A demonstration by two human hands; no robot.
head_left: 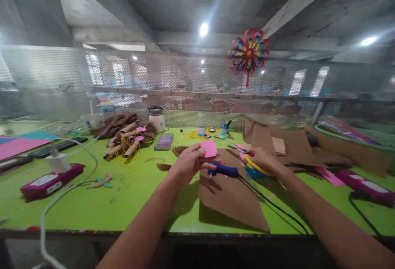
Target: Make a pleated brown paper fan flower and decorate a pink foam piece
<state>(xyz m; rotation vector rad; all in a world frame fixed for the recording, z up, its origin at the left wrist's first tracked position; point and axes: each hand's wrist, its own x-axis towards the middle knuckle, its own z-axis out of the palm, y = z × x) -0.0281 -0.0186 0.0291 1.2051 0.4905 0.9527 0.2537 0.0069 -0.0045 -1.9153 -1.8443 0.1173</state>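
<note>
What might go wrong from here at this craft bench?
The blue glue gun lies on brown paper; if hot, it may scorch or drip. Its black cord runs beside the right forearm and could snag. The scissors in the right hand point toward the left hand holding the pink piece.

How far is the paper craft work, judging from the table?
Looks done: brown paper rolls with pink tags lie at the back. In hand: the left hand holds a pink paper piece, the right hand grips yellow-handled scissors. Probably left: the blue glue gun lies on a brown paper sheet, and more brown sheets lie at the right.
</note>
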